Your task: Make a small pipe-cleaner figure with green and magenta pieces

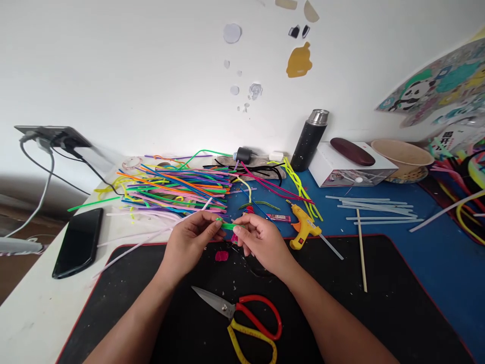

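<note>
A short green pipe cleaner piece [228,226] is stretched between my two hands above the black mat [125,303]. My left hand [191,242] pinches its left end between thumb and fingers. The right end is pinched by my right hand [263,240]. Just below the hands lies a small magenta piece [222,256], and another magenta bit partly shows behind my right fingers. Nearer to me, scissors [223,307] with one red and one yellow handle rest spread on the mat. A yellow glue gun [304,227] lies right of my right hand, a glue stick in its back.
Many coloured pipe cleaners [178,184] are heaped behind my hands. A phone [78,242] lies at left. Clear glue sticks [375,206] and a wooden stick [361,253] are at right. A black thermos [310,139] and a white box [326,164] stand by the wall.
</note>
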`<state>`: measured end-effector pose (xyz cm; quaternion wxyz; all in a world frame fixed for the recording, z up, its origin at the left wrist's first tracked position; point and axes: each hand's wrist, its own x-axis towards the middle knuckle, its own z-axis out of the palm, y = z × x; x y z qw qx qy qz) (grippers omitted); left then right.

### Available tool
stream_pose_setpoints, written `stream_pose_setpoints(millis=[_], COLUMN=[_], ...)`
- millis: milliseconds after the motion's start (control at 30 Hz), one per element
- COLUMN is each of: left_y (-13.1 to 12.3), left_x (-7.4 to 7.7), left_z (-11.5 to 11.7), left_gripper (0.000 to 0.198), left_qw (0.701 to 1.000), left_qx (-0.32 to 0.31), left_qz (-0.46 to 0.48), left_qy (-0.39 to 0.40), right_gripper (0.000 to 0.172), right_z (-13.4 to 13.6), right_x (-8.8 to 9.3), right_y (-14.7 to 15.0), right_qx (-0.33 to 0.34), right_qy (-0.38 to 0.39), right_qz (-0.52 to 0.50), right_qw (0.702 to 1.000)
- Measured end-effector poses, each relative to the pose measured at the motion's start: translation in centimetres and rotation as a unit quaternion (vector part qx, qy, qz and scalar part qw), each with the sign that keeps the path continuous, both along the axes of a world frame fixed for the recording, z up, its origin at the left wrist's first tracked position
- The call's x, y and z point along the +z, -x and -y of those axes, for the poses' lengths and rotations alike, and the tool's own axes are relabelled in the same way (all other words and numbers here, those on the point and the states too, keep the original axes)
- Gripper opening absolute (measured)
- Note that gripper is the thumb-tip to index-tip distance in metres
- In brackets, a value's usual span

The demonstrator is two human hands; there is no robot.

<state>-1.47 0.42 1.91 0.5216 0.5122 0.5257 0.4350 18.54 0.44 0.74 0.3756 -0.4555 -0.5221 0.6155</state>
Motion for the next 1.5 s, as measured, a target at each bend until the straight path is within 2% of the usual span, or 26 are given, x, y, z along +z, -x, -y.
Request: stream_pose_setpoints(millis=[200,333,433,600,767,867,967,1033,1133,1233,1300,1400,1500], left_y=[0.3,0.5,0.7,0.7,0.7,0.9,1.0,0.9,0.6,0.5,0.5,0.4,0.3], left_x=[-0.3,-0.2,0.0,0.2,-0.3,-0.8,-1.2,-1.2,-0.8,-0.4,-0.2,0.0,0.1], left_z=[0.1,0.2,0.1,-0.1,0.1,0.2,0.2,0.1,0.0,-0.1,-0.2,-0.3,-0.4], left_gripper=[0.035,0.026,0.021,0.013,0.019,0.025,0.03,0.03,0.025,0.023,0.029,0.039,0.04], left_qw=[0.999,0.989,0.971,0.941,0.905,0.869,0.841,0.851,0.905,0.961,0.985,0.997,0.996], left_qx=[-0.022,-0.057,-0.087,-0.108,-0.14,-0.168,-0.2,-0.2,-0.152,-0.106,-0.093,-0.081,-0.078], left_qz=[-0.026,-0.126,-0.199,-0.269,-0.303,-0.333,-0.367,-0.363,-0.31,-0.217,-0.132,-0.014,0.028], left_qy=[-0.007,-0.058,-0.1,-0.175,-0.263,-0.326,-0.345,-0.322,-0.247,-0.135,-0.063,0.0,0.016], right_gripper=[0.014,0.011,0.011,0.009,0.008,0.007,0.006,0.007,0.008,0.008,0.008,0.009,0.01], right_z=[0.1,0.1,0.1,0.1,0.2,0.1,0.0,0.0,0.0,0.1,0.1,0.1,0.2], right_x=[-0.3,-0.4,-0.3,-0.1,-0.3,-0.5,-0.7,-0.7,-0.4,-0.2,-0.2,-0.3,-0.4], right_y=[-0.1,-0.3,-0.4,-0.4,-0.2,-0.1,-0.1,-0.1,-0.2,-0.3,-0.4,-0.3,-0.3], right_qx=[0.004,0.007,0.013,0.028,0.046,0.052,0.06,0.059,0.044,0.032,0.023,0.005,0.003], right_qy=[-0.017,-0.066,-0.096,-0.164,-0.185,-0.184,-0.179,-0.175,-0.169,-0.154,-0.137,-0.114,-0.102], right_qz=[0.043,0.122,0.18,0.262,0.302,0.319,0.334,0.331,0.3,0.257,0.228,0.195,0.184], right_qw=[0.999,0.99,0.979,0.951,0.934,0.928,0.923,0.925,0.938,0.954,0.964,0.974,0.978])
